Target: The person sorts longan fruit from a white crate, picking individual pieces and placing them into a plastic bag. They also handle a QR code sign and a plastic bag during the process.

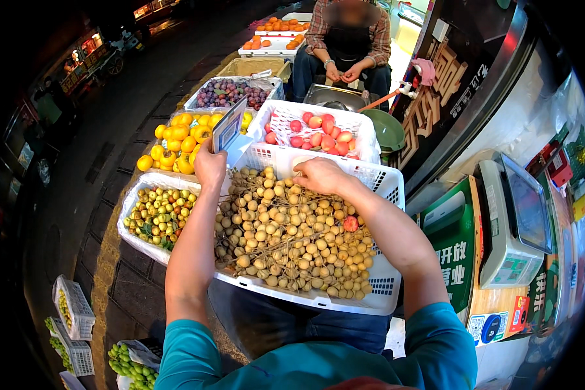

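Note:
A white plastic basket (396, 195) in front of me is heaped with brown longans (292, 234) on twigs. My left hand (210, 168) is at its far left corner, closed on a small upright sign card (229, 127) that stands on a pale base. At the far side of the heap, my right hand (323, 175) is bent down against the longans, thumb and fingers drawn together. Whatever lies between its fingertips is hidden. One reddish fruit (351, 223) lies among the longans on the right.
Beyond are baskets of red fruit (325, 133), yellow persimmons (182, 136), purple plums (227, 93) and green-brown jujubes (159, 214). A seated person (348, 39) is at the back, near a metal basin (335, 95). A weighing scale (513, 221) stands on the right.

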Demonstrator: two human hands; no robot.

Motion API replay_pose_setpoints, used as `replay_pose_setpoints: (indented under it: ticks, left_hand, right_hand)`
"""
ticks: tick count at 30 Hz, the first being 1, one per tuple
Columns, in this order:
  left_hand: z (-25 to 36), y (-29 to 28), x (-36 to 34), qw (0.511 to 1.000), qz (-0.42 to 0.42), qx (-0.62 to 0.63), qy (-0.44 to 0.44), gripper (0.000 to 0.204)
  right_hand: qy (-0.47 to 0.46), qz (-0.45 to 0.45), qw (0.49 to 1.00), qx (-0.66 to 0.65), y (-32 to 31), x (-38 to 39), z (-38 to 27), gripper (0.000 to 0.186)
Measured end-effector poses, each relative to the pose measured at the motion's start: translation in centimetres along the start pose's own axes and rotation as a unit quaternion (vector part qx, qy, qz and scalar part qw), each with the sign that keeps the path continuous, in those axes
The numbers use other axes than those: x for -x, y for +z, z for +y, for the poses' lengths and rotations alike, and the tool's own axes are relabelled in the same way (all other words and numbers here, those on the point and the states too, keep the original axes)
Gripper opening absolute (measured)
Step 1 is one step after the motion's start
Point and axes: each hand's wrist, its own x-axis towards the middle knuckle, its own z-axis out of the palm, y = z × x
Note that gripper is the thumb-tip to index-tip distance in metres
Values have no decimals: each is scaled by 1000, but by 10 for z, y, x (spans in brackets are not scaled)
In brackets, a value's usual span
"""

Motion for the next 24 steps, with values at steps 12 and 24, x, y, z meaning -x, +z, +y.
replay_pose_setpoints:
  ticks: [12,24]
  left_hand:
    - [63,-17,35,929,234,0,285,61]
    - [24,32,73,833,-293,-162,441,32]
  right_hand:
    - [31,-44,999,8,-3,1,-1,39]
    - [30,-65,997,19,-5,-2,-6,44]
